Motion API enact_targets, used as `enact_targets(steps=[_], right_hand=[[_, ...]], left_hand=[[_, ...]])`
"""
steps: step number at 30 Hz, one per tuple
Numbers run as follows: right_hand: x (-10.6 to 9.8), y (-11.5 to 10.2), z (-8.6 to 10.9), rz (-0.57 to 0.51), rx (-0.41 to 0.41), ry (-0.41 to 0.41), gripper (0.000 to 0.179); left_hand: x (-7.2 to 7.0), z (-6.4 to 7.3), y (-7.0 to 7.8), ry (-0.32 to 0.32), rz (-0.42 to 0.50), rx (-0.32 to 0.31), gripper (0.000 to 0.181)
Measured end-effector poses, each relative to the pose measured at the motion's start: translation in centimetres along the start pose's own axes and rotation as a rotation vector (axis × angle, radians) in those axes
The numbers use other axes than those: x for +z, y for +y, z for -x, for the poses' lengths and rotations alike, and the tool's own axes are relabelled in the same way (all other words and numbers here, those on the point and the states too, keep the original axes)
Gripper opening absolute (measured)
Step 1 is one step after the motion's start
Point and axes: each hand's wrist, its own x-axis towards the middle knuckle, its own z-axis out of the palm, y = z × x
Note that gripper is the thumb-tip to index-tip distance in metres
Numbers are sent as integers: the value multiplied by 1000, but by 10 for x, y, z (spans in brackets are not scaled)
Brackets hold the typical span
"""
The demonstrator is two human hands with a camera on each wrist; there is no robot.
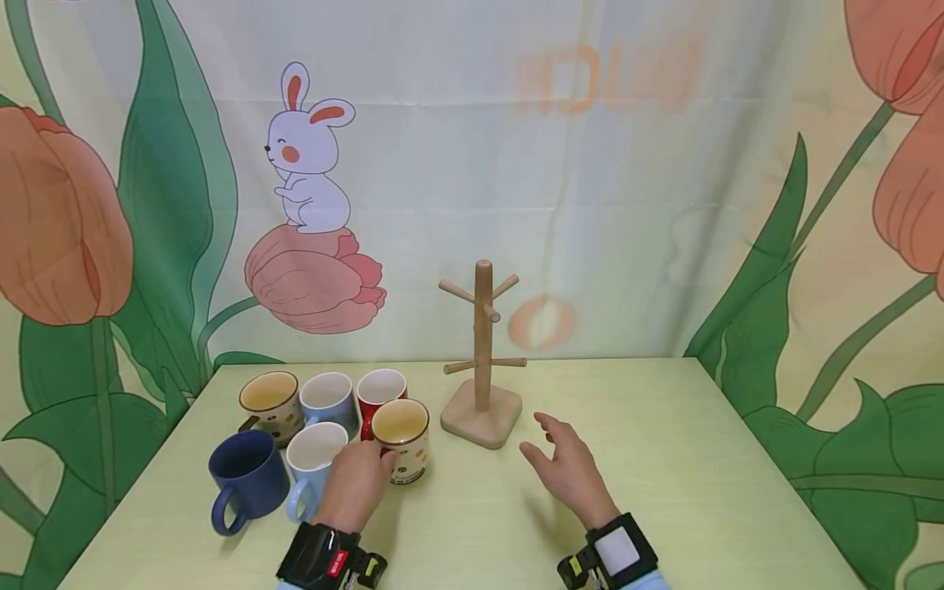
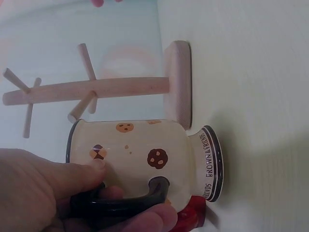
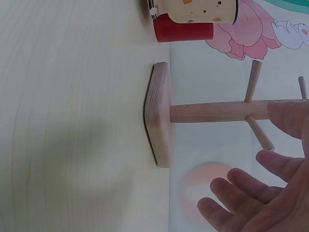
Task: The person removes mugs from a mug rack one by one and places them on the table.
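My left hand (image 1: 354, 487) grips a cream mug (image 1: 409, 459) with cookie prints by its dark handle (image 2: 128, 205). In the left wrist view the thumb presses against the mug's side, and the fingers curl round the handle. The mug is upright, close over the table, with a red mug (image 1: 366, 407) partly hidden behind it. My right hand (image 1: 571, 471) hovers over the table with fingers spread and holds nothing. Between and beyond the hands stands a wooden mug tree (image 1: 483, 352) with several bare pegs; the right hand is just right of its base (image 1: 483, 414).
At the left are a dark blue mug (image 1: 251, 479), a light blue mug (image 1: 306, 471) beside the left hand, another blue mug (image 1: 332, 410) and a second cookie-print mug (image 1: 280, 418). A printed curtain (image 1: 442, 164) hangs behind the table (image 1: 701, 492).
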Motion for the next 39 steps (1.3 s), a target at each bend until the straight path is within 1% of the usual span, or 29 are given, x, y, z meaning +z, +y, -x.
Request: enact_targets(steps=[2, 5, 10, 13, 18, 26, 29, 32, 35, 39], right_hand=[[0, 1, 0, 2, 1, 1, 52], [1, 1, 0, 3, -1, 1, 53], [1, 1, 0, -2, -6, 0, 53], [0, 0, 0, -3, -4, -1, 53], [0, -1, 1, 3, 4, -5, 52], [-2, -1, 0, 32, 6, -18, 52], [-2, 0, 0, 60, 16, -28, 51], [-1, 0, -1, 114, 15, -54, 51], [0, 0, -1, 190, 1, -85, 52], [0, -1, -1, 291, -29, -123, 52]], left_hand=[[0, 1, -3, 21, -2, 16, 26], [1, 3, -7, 33, 7, 24, 25], [2, 3, -11, 7, -1, 1, 24], [3, 4, -12, -4, 12, -18, 25], [4, 5, -16, 9, 32, -16, 22], [3, 7, -18, 0, 35, -9, 23], [2, 8, -18, 14, 25, 7, 26], [1, 9, -17, 17, 8, 19, 27], [0, 9, -16, -7, -6, 8, 26], [-5, 11, -14, -59, -28, -37, 29]])
